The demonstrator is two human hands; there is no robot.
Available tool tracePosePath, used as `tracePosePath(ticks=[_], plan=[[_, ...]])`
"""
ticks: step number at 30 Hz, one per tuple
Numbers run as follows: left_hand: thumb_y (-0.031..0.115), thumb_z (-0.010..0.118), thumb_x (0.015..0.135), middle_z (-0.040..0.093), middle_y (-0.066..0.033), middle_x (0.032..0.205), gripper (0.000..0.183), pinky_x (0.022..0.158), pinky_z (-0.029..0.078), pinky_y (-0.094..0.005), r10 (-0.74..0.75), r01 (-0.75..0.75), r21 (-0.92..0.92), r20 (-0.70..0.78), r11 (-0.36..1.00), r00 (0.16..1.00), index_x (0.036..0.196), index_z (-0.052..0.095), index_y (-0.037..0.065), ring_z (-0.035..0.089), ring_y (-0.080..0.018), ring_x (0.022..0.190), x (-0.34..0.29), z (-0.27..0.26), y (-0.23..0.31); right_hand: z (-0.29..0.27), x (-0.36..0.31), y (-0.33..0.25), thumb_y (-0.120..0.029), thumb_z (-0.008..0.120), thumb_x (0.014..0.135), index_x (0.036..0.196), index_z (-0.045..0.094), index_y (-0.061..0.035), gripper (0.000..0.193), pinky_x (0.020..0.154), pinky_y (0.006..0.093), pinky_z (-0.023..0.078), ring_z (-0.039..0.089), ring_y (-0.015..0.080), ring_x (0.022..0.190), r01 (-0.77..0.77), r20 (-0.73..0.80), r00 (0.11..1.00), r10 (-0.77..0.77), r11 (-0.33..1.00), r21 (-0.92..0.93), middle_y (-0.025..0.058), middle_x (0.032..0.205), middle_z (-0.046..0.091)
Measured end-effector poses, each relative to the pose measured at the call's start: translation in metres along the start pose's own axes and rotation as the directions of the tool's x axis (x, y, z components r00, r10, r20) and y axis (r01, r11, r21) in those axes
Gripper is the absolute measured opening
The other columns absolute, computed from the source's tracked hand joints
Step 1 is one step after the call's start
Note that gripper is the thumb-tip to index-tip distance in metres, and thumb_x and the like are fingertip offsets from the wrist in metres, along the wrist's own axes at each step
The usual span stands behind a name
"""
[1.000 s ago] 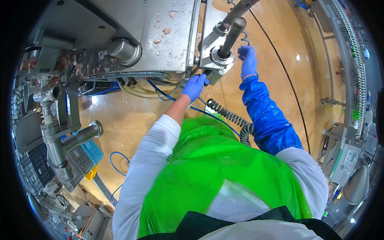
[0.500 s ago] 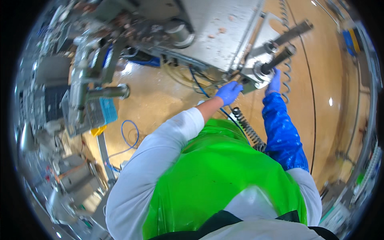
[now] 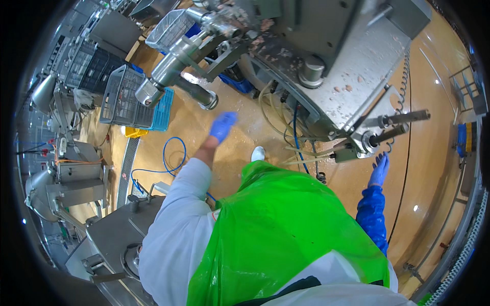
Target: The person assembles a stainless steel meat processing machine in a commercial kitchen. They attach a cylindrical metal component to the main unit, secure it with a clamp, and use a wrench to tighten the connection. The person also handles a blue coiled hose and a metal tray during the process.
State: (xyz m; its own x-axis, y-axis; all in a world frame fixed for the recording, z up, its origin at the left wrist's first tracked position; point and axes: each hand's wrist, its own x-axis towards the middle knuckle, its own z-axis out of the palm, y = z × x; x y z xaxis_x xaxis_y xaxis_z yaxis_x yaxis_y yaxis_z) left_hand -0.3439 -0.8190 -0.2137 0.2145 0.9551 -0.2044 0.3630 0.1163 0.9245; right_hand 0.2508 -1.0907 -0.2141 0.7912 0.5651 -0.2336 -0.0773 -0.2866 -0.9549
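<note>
My left hand, in a thin blue-violet glove, is raised over the tan floor with nothing seen in it. Its fingers look stretched out, though slightly blurred. Closest to it is the round end of a steel pipe arm, a small gap away. On the other side, my right hand wears the same kind of glove and a blue sleeve cover. It is open, fingers extended and empty, just below a steel bracket with two dark rods. That bracket is fixed to the corner of a large steel machine spattered with pinkish bits.
Pale hoses hang from the machine's near side. A looped blue hose lies on the floor at left. Beyond it stand a grey crate and a turquoise crate. A steel table flanks me at left.
Both hands have come off the rod bracket. My left hand has swung left toward the pipe arm; my right hand has dropped slightly away. The view has shifted, so the machine appears farther right.
</note>
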Motion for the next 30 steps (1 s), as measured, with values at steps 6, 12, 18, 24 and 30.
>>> tracePosePath(ticks=[6,12,18,24,30], plan=[[0.025,0.068,0.09,0.061,-0.0097,0.11,0.038,0.082,0.05,-0.0312,0.273,-0.146,0.262,-0.558,0.954,0.784,0.121,0.059,0.004,0.059,-0.0149,0.095,0.016,-0.138,0.052,0.001,-0.059,-0.02,-0.025,0.047,0.101,0.124,0.056,-0.0039,0.032,0.084,0.0319,0.049,0.06,0.0196,0.101,0.151,-0.068,0.983,-0.168,0.967,-0.205,0.0114,0.112,0.062],[0.022,0.073,0.085,0.06,-0.0114,0.119,0.049,0.093,0.049,-0.0387,0.099,-0.06,0.226,-0.165,0.972,0.981,0.127,0.054,0.005,0.057,-0.0233,0.112,0.047,-0.172,0.117,0.086,-0.092,-0.093,-0.02,0.048,0.101,0.12,0.059,-0.0021,0.028,0.082,0.0288,0.048,0.06,0.0151,0.096,0.32,0.014,0.944,-0.33,0.903,-0.286,0.0079,0.106,0.063],[0.017,0.073,0.084,0.067,-0.0068,0.11,0.038,0.092,0.052,-0.0351,0.248,-0.241,-0.074,0.131,0.968,0.96,0.119,0.06,0.009,0.063,-0.0172,0.105,0.08,-0.192,0.111,0.128,-0.106,-0.121,-0.016,0.049,0.101,0.119,0.059,-0.0012,0.026,0.086,0.0291,0.048,0.059,0.014,0.096,0.37,0.055,0.926,-0.373,0.875,-0.313,0.0055,0.106,0.062],[0.008,0.076,0.081,0.07,-0.0063,0.1,0.033,0.084,0.054,-0.0322,0.509,-0.493,-0.126,0.182,0.861,0.841,0.112,0.063,0.007,0.066,-0.0158,0.093,0.086,-0.203,0.132,0.172,-0.095,-0.093,-0.015,0.05,0.1,0.119,0.058,0.0,0.026,0.087,0.0289,0.047,0.059,0.0147,0.097,0.374,0.093,0.927,-0.363,0.885,-0.277,0.0068,0.104,0.063],[0.006,0.068,0.088,0.066,-0.0079,0.11,0.039,0.081,0.054,-0.0308,0.105,0.311,-0.685,0.493,0.659,0.864,0.125,0.056,0.006,0.065,-0.0151,0.095,0.126,-0.208,0.07,0.292,-0.142,-0.16,-0.013,0.052,0.099,0.112,0.062,0.0003,0.021,0.088,0.0292,0.046,0.06,0.0162,0.095,0.515,0.327,0.847,-0.419,0.798,-0.311,0.0088,0.104,0.064]])
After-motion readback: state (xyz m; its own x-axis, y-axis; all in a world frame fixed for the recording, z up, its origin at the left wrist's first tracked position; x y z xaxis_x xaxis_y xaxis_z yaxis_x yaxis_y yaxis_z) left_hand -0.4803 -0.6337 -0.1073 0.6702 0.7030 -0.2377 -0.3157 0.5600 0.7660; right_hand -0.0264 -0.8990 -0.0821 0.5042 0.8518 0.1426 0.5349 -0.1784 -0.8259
